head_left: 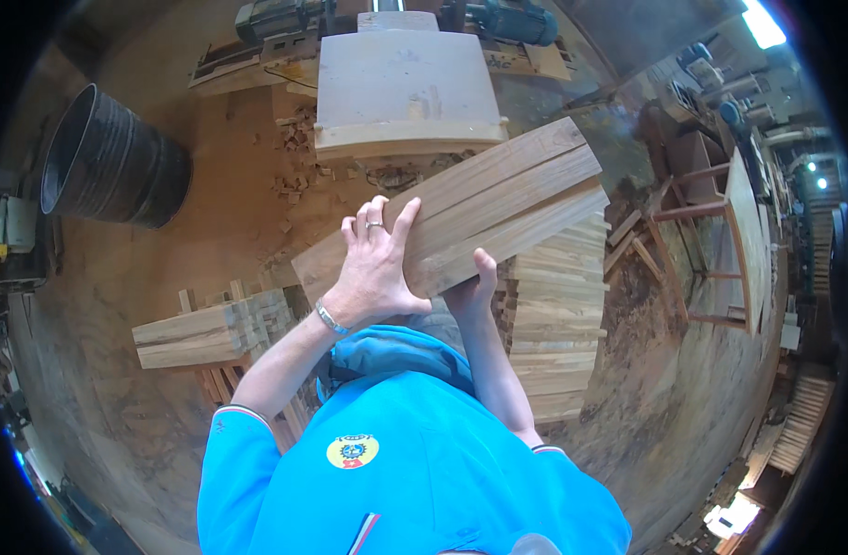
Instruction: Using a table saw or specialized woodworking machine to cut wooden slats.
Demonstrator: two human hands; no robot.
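Note:
A few long brown wooden boards lie side by side in a slanted bundle in front of me, their far end up to the right. My left hand, with a ring and a metal watch band, spreads over the near left end of the boards, fingers apart and thumb stretched toward their near edge. From below, my right hand supports the near edge; its thumb points up beside the wood and its other fingers are hidden underneath.
A pale machine table with a wooden front edge stands ahead, motors beside it. Stacked wood strips lie at my right, more wood blocks at my left. A dark drum stands far left; a wooden frame leans right. Offcuts litter the floor.

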